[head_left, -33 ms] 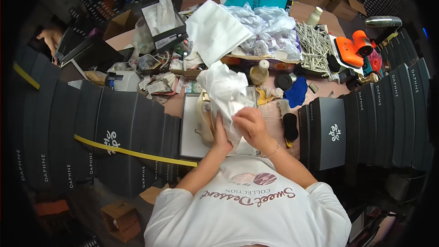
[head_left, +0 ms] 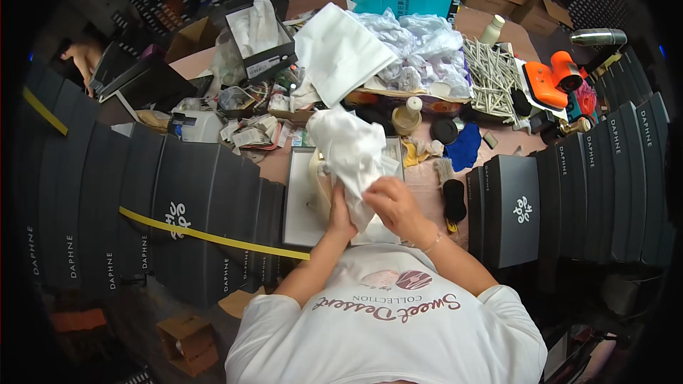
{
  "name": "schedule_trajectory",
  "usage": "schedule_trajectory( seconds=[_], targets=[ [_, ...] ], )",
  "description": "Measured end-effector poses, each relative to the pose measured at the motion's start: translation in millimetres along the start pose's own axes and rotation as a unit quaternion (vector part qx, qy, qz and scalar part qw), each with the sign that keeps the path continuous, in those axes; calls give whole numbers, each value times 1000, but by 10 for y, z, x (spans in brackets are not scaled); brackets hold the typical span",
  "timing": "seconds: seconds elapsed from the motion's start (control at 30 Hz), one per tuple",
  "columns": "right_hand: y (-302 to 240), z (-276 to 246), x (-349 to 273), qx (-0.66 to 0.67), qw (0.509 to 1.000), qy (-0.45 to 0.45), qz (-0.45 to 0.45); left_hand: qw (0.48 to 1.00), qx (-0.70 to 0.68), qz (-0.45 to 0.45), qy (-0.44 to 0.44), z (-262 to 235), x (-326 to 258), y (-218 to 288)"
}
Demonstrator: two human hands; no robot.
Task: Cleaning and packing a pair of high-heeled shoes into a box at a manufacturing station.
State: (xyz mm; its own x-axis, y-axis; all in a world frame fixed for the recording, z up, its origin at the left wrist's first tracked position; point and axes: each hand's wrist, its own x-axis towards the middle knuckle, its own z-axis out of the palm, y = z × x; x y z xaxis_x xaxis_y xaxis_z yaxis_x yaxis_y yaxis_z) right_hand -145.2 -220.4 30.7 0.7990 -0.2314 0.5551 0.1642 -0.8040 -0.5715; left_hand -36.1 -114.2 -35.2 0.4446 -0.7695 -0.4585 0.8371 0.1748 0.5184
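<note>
One white bundle (head_left: 347,146) is up over the open box (head_left: 295,224). The left hand (head_left: 341,215) has its fingers curled round the bundle's low side. The right hand (head_left: 395,208) has bent fingers at its edge; I can't tell if they pinch it. I think the wrap is being fixed, so the next move needs soft, steady fingers. Around the box is the pink counter (head_left: 421,188).

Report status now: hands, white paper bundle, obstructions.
Left hand holding white paper bundle. Right hand against its right side. Bundle over open box, partly hiding cream item. Nothing visibly blocking either hand.
</note>
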Motion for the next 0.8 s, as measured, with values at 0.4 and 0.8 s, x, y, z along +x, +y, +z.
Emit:
schedule_trajectory(
  seconds=[0.4,0.8],
  targets=[
    [-58,-869,305,136,879,-374,261,855,488,-115,-131,-637,-703,577],
    [390,-22,-586,89,894,-394,193,872,355,-221,-253,-507,-566,564]
  ],
)
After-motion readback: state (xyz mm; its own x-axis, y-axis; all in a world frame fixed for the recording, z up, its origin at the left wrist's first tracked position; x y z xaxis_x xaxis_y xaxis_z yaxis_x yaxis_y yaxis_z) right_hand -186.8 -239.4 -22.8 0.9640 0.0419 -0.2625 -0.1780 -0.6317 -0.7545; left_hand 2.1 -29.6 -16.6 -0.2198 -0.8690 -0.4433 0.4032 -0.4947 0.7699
